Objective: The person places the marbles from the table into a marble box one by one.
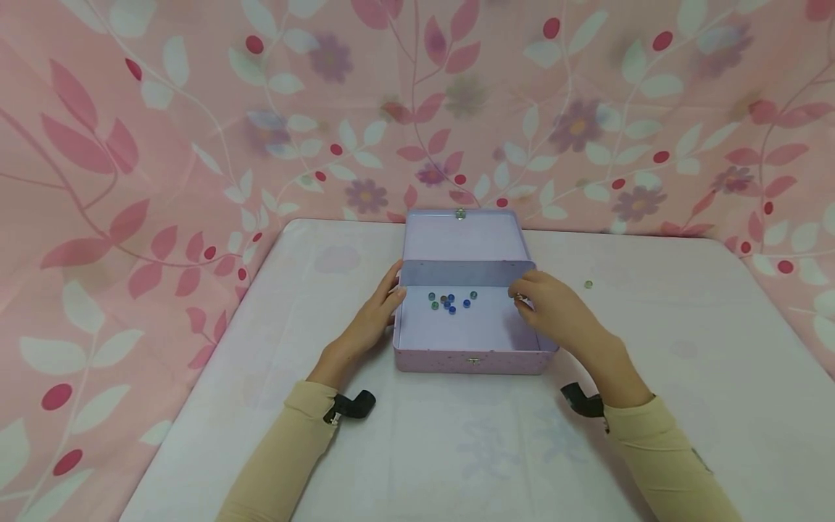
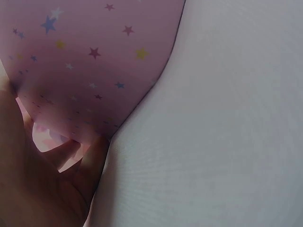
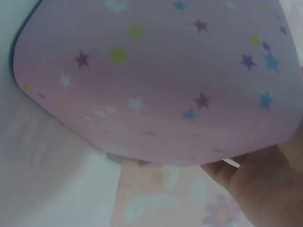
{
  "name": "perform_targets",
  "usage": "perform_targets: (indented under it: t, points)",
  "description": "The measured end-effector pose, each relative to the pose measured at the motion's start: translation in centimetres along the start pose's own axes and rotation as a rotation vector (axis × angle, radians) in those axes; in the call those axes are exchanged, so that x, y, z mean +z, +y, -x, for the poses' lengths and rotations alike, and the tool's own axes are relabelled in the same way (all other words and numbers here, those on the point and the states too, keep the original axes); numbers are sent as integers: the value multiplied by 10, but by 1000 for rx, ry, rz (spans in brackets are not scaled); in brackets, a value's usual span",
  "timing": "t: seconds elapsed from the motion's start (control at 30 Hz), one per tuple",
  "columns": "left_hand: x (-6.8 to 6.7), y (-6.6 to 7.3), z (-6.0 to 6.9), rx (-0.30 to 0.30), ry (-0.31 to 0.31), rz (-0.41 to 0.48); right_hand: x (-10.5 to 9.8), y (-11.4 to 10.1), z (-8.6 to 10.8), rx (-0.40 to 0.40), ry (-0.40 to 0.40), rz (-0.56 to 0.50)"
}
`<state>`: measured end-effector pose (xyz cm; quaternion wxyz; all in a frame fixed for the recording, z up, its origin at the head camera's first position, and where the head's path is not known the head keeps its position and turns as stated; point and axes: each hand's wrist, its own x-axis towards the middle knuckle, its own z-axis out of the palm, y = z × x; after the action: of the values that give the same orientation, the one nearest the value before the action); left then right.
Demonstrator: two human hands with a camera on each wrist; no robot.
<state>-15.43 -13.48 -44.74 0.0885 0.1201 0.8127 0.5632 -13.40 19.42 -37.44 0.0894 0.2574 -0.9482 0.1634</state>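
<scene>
In the head view, a lilac hinged metal box (image 1: 468, 362) stands on the table with its lid (image 1: 464, 235) raised at the back. Several blue and green glass marbles (image 1: 466, 304) lie scattered on its floor, mostly left of the middle. My left hand (image 1: 368, 319) holds the box's left side, thumb at the rim and fingers along the outer wall. Over the right rim reaches my right hand (image 1: 557, 304), its fingertips pinching a small shiny marble, mostly hidden. Both wrist views show the star-printed box wall (image 2: 94, 52) beside the left hand (image 2: 52, 175) and right hand (image 3: 255, 184).
A single pale green marble (image 1: 588, 284) lies on the white tablecloth (image 1: 652, 326), right of the box. Pink floral fabric (image 1: 457, 109) hangs behind the table and along its left side. Each wrist carries a black camera mount (image 1: 355, 404).
</scene>
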Motion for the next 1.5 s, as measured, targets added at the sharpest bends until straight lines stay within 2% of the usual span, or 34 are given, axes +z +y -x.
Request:
perform_targets:
  t: [0.23, 0.5, 1.1, 1.37, 1.5]
  points:
    - [-1, 0, 0, 3, -14, 0, 12, -2, -2, 19, -68, 23]
    - [-1, 1, 1, -1, -15, -1, 21, 0, -5, 6, -95, 54]
    - [-1, -4, 2, 11, 4, -3, 23, -3, -6, -15, -96, 89]
    - [-1, -1, 2, 12, -7, 32, 19, -1, -6, 11, -93, 8]
    - [-1, 0, 1, 10, -8, 23, 13, 2, -5, 6, -56, -10]
